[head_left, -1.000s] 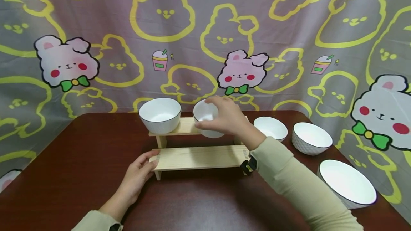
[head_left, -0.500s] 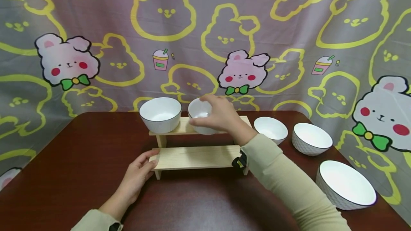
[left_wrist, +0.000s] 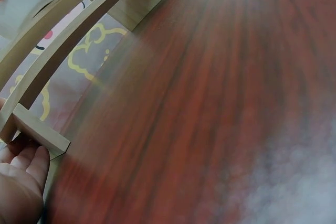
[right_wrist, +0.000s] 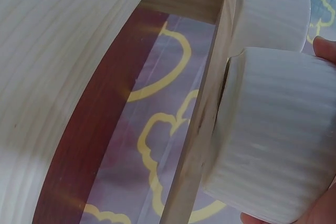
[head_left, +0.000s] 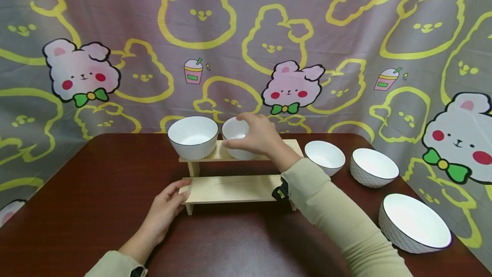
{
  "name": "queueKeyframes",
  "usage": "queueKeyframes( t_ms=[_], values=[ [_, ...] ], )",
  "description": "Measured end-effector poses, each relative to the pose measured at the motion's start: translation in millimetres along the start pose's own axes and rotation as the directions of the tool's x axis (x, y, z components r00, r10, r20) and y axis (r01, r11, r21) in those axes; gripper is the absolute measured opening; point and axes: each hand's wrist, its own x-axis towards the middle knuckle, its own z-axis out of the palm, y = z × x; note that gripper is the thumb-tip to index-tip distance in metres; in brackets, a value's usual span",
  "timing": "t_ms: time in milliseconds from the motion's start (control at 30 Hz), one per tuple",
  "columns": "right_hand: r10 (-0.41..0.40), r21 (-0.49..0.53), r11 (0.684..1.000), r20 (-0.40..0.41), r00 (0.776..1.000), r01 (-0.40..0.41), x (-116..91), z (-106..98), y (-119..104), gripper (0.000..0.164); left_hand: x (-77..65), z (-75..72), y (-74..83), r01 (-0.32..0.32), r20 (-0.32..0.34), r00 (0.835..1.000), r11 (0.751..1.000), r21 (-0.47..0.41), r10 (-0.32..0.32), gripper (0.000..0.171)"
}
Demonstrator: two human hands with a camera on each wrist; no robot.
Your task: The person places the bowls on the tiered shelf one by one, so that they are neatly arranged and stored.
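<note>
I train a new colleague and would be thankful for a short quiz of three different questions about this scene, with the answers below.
1. True or false: the left hand touches the end of the lower shelf.
2. How many white bowls stand on the table to the right of the wooden stand, in the head view?
3. The bowl in the right hand is at: A. the lower shelf; B. the upper shelf; C. the table's front edge.

Key: 1. True. 2. Three. 3. B.
</note>
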Motion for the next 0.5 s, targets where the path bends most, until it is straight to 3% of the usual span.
queueKeyframes(
  t_ms=[500],
  values=[
    [-0.014, -0.031, 0.999, 0.022, 1.000, 0.015, 5.5, 3.9, -3.0, 0.078, -1.2, 0.7, 1.7, 0.003, 0.000, 1.000, 1.000, 0.010, -0.003, 0.040]
  ],
)
